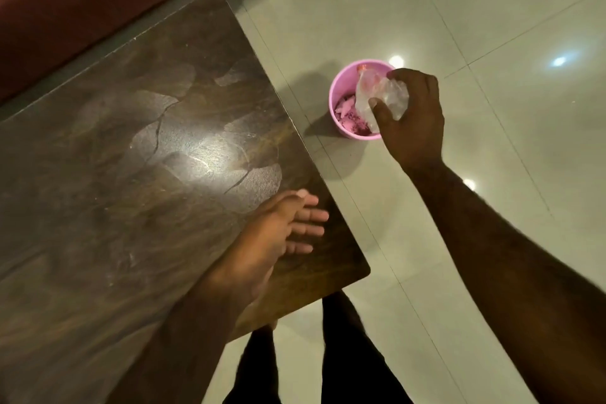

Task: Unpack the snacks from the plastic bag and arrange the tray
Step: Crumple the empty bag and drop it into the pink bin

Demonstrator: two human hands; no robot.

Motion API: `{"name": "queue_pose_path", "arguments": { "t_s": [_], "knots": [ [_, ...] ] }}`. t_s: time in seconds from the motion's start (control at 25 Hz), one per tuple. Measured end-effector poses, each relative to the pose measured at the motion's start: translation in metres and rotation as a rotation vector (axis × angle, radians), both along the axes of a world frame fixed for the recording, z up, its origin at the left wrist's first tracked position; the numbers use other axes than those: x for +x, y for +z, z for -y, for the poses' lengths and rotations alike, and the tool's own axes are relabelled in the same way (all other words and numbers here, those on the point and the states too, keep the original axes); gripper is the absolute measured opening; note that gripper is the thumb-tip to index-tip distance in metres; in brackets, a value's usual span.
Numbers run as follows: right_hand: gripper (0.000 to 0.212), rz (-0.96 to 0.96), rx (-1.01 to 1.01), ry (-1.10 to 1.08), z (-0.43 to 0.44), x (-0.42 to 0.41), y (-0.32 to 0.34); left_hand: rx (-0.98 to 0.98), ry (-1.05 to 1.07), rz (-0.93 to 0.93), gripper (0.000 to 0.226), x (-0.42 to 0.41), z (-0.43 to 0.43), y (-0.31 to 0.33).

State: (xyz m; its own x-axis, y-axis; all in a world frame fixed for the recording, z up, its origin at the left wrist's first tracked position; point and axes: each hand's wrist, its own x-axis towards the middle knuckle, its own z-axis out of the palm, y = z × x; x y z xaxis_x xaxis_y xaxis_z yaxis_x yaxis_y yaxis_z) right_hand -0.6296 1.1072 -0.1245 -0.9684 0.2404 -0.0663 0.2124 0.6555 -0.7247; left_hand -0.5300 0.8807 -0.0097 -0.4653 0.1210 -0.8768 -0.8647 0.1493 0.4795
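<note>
Right hand [414, 115] clutching crumpled plastic bag [382, 96] over pink bin [341, 93]; left hand [288, 226] open, empty, on table [114, 141]. Best released centred above the rim.

1. I see the plastic bag [382, 98] as clear, thin film, crumpled into a loose wad.
2. It sits at the right of the scene, gripped in the fingers of the right hand [411, 118].
3. It hangs directly above the open mouth of the pink bin [341, 88] on the floor.
4. A flap of film trails downward toward the bin.
</note>
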Motion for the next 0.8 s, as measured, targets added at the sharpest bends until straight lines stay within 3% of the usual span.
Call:
{"name": "queue_pose_path", "arguments": {
  "t_s": [0.24, 0.32, 0.6, 0.8],
  "knots": [
    [0.074, 0.255, 0.135, 0.131, -0.011, -0.045, -0.060, -0.041, 0.131, 0.017, 0.029, 0.021, 0.022, -0.028],
    [0.078, 0.257, 0.161, 0.110, -0.011, -0.042, -0.061, -0.034, 0.157, -0.002, 0.028, 0.019, 0.018, -0.035],
    [0.066, 0.118, 0.066, 0.216, 0.008, 0.014, 0.006, -0.006, 0.258, -0.064, 0.016, -0.010, -0.005, -0.023],
    [0.065, 0.108, 0.057, 0.353, 0.037, 0.048, 0.067, -0.090, 0.218, -0.205, 0.023, -0.012, 0.013, 0.006]
  ]
}}
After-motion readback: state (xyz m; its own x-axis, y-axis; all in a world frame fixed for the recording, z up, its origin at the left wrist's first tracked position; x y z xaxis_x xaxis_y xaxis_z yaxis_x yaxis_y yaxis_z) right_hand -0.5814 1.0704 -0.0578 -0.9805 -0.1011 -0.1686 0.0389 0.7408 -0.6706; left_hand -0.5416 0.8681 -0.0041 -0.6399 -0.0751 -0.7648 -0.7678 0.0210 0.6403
